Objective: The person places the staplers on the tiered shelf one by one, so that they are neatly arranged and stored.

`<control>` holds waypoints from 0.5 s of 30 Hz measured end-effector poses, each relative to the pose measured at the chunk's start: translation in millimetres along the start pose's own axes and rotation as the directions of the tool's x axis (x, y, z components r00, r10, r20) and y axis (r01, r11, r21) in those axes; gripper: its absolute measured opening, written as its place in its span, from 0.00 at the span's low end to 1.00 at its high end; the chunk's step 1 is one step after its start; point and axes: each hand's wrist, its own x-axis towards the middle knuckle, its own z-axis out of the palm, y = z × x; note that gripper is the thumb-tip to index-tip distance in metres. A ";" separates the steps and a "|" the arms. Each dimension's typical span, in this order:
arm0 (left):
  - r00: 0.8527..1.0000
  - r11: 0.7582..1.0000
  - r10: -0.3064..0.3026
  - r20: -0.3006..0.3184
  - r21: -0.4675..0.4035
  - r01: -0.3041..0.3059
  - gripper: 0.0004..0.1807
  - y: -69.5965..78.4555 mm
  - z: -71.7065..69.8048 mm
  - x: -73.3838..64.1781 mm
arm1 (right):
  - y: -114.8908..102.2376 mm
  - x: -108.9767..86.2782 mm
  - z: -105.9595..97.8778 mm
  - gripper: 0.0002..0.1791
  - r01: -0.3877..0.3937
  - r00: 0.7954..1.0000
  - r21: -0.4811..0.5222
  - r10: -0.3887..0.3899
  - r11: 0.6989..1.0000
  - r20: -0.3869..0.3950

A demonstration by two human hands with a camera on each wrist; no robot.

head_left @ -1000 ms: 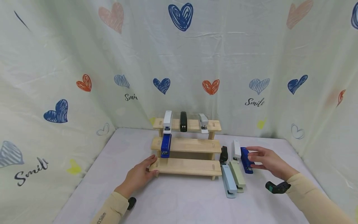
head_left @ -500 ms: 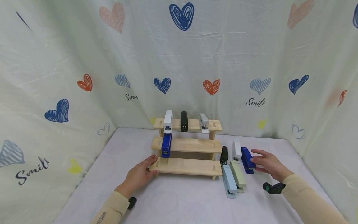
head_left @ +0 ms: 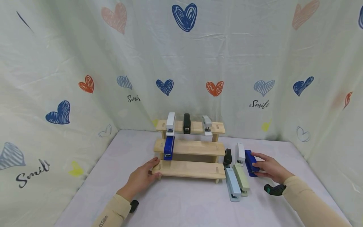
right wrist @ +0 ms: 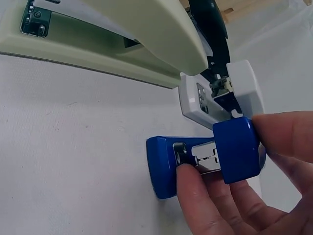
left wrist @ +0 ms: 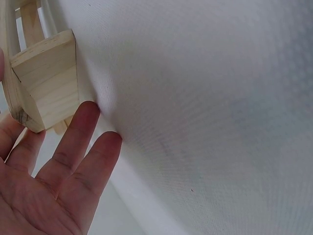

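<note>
On the right, my right hand [head_left: 270, 167] pinches a blue stapler [head_left: 250, 162] lying on the table. In the right wrist view, the thumb [right wrist: 288, 133] is on the stapler's upper arm and a fingertip [right wrist: 188, 176] is at its base. My left hand [head_left: 141, 177] grips the left end of the lowest step of a three-tier wooden stand [head_left: 188, 169]. White [head_left: 170, 123], black [head_left: 186, 123] and grey [head_left: 207, 124] staplers stand on the top tier. Another blue stapler [head_left: 169, 147] sits at the left of the middle tier.
Between the stand and my right hand lie several staplers: black [head_left: 227, 157], white [head_left: 240, 153], light blue [head_left: 233, 184] and pale green [head_left: 241, 179]. A curtain printed with hearts [head_left: 238, 56] hangs behind the white-covered table [head_left: 187, 205].
My right hand has drawn back slightly toward me and closed its fingers on the blue stapler. My left hand keeps its place on the stand.
</note>
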 end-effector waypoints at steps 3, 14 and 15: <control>1.000 1.000 0.001 -0.002 0.002 -0.001 0.36 -1.2 0.7 0.5 | 0.2 0.5 0.2 0.37 -0.001 1.000 0.031 0.001 1.000 0.007; 1.000 1.000 0.011 -0.005 0.008 -0.011 0.36 -3.9 2.3 1.7 | 2.3 0.8 0.4 0.35 -0.009 1.000 0.133 0.007 0.991 0.018; 1.000 1.000 0.010 -0.004 0.010 -0.010 0.36 -3.9 2.3 1.7 | 2.5 0.7 0.2 0.35 -0.005 1.000 0.133 0.002 0.991 0.023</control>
